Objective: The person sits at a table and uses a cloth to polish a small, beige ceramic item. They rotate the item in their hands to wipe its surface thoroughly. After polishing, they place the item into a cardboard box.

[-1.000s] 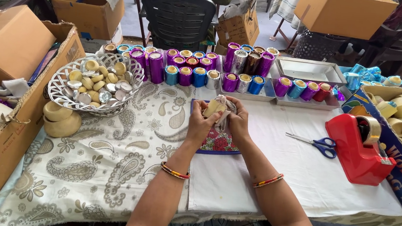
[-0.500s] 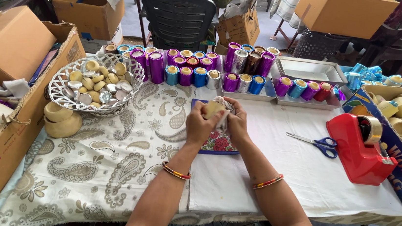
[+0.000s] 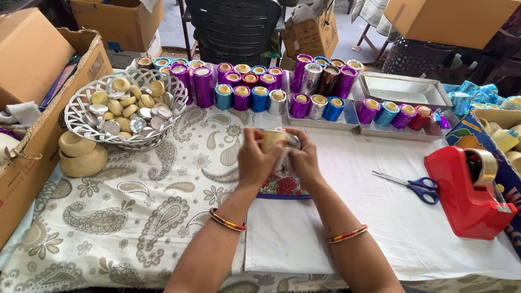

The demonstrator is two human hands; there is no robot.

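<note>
Left hand [image 3: 258, 159] and right hand [image 3: 302, 160] both grip one small cup [image 3: 272, 139] (silvery wrap against it) above the surface [image 3: 392, 229].

Left hand [image 3: 258, 159] and right hand [image 3: 302, 160] clasp a small cream cylinder [image 3: 272, 139] with silvery wrap above a paisley-clothed desk [image 3: 139, 217]. A white wire basket [image 3: 125, 114] of discs sits far left; blue-handled scissors [image 3: 411, 183] and a red tape dispenser [image 3: 470, 189] lie right.
</note>
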